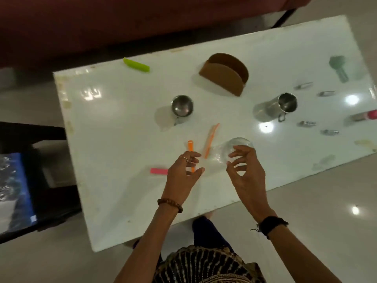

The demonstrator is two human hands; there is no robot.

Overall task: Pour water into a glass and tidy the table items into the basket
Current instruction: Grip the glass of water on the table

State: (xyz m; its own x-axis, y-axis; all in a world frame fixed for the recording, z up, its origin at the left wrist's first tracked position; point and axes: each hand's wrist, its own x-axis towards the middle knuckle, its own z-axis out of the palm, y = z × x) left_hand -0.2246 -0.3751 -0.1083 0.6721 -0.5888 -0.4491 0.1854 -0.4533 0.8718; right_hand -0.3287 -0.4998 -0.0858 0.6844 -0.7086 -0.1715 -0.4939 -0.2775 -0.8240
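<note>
A clear glass (232,149) stands near the front of the white table (114,123). My right hand (245,170) hovers just in front of it, fingers curled and apart, holding nothing. My left hand (184,174) is open above an orange clip (191,147), with a pink clip (158,171) to its left and a longer orange clip (211,139) beside the glass. A steel jug (275,107) with a handle stands at the right. A small steel cup (182,105) stands mid-table. The brown basket (224,74) sits at the back.
A green clip (136,65) lies at the back left. Several metal clips (306,123) are scattered at the right, with a grey-green object (339,67) and a pink-capped bottle (365,116). A dark chair (30,180) is left of the table.
</note>
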